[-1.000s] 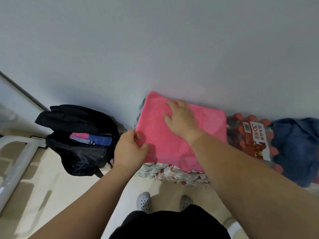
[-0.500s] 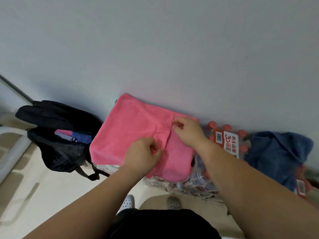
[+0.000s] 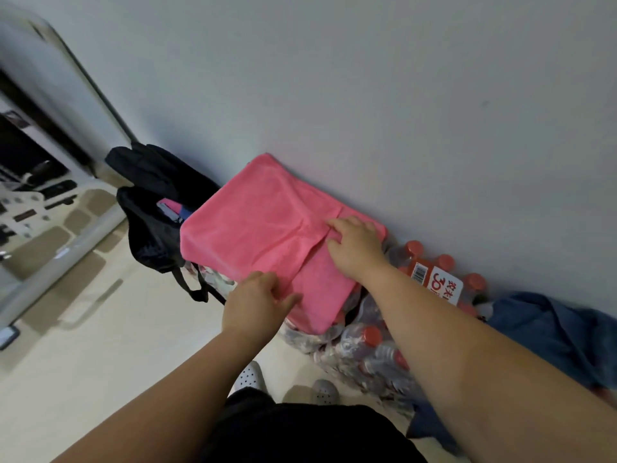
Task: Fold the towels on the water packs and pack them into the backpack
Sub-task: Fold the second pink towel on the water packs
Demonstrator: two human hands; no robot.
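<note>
Both hands work a pink towel spread over the water packs by the wall.

The left hand (image 3: 258, 304) rests at the near edge of the pink towel (image 3: 260, 225), its fingers (image 3: 287, 300) loosely apart and touching the cloth; whether they pinch it I cannot tell. The right hand (image 3: 355, 248) lies flat with fingers spread beside a crease in the towel. Beyond the left fingers stands the open black backpack (image 3: 150, 208). Right of the right fingers show red-capped water packs (image 3: 430, 279), then a blue towel (image 3: 551, 329) heaped farther along.
</note>
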